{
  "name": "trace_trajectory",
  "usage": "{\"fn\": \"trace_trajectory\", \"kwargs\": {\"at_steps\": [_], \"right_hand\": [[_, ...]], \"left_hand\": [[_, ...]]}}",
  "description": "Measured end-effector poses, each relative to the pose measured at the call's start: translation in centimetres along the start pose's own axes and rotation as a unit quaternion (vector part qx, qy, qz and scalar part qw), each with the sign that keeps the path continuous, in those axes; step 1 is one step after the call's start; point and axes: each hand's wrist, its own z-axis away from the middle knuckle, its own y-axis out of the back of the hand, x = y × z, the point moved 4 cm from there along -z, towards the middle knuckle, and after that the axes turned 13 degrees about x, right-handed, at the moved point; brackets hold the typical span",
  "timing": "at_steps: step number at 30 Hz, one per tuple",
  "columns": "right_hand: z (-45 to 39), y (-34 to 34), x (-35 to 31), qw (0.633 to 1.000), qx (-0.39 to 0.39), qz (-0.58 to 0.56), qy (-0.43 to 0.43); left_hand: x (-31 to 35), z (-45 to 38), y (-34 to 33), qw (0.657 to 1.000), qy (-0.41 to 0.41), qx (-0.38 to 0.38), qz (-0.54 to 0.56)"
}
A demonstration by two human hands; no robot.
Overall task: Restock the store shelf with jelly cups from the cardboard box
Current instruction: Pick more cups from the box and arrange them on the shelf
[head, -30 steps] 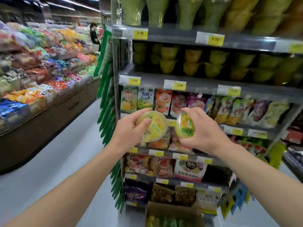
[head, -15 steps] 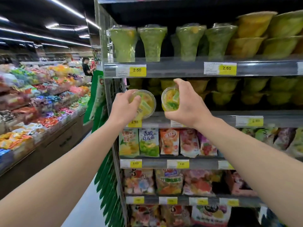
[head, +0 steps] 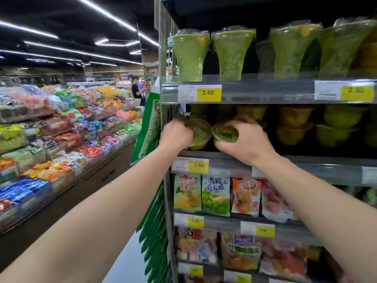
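Note:
My left hand (head: 175, 134) grips a yellow-green jelly cup (head: 199, 133) at the left end of the second shelf (head: 306, 163). Right beside it, my right hand (head: 247, 140) holds a second jelly cup (head: 225, 134) with a green lid, fingers curled over it. Both cups are tilted and hover just above the shelf's front edge, nearly touching each other. More yellow jelly cups (head: 293, 124) are stacked deeper along the same shelf. The cardboard box is out of view.
Tall green cone-shaped cups (head: 190, 56) stand on the shelf above, price tags (head: 208, 92) reading 2.50. Snack bags (head: 215, 194) hang on the shelves below. A candy display (head: 61, 127) lines the aisle on the left, with a person (head: 136, 88) at its far end.
Both hands rose with their cups from chest height up to the second shelf and moved inward over its front edge. The view tilted upward, and the box dropped out of sight.

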Motion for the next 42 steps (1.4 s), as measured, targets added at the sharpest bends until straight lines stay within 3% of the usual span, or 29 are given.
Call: {"fn": "trace_trajectory", "kwargs": {"at_steps": [11,17,20,25,29,32,35,42], "right_hand": [[0.0,-0.3,0.4,0.998,-0.032,0.059,0.021],[0.0,-0.7,1.3,0.999,-0.009,0.036,0.022],[0.1,-1.0,1.5,1.0,0.008,0.021,0.018],[0.2,-1.4,1.5,1.0,0.017,-0.012,0.0],[0.2,-1.5,1.1,0.998,0.012,-0.054,0.004],[0.1,-2.0,0.9,0.997,0.008,-0.08,0.008],[0.0,-2.3,0.9,0.995,0.013,-0.102,0.005],[-0.4,-2.0,2.4,0.99,0.001,-0.142,-0.016]], "left_hand": [[0.3,0.4,0.5,0.994,-0.014,0.087,0.068],[0.0,1.3,0.6,0.997,0.0,-0.063,0.038],[0.2,1.8,1.0,0.995,-0.028,-0.087,0.048],[-0.7,1.9,1.4,0.997,0.015,0.009,0.072],[-0.9,2.2,1.0,0.967,0.089,0.105,0.213],[0.1,2.2,1.2,0.955,0.077,0.165,0.233],[1.7,2.2,0.8,0.949,0.046,0.112,0.291],[3.9,1.7,-1.3,0.952,-0.012,0.016,0.305]]}}
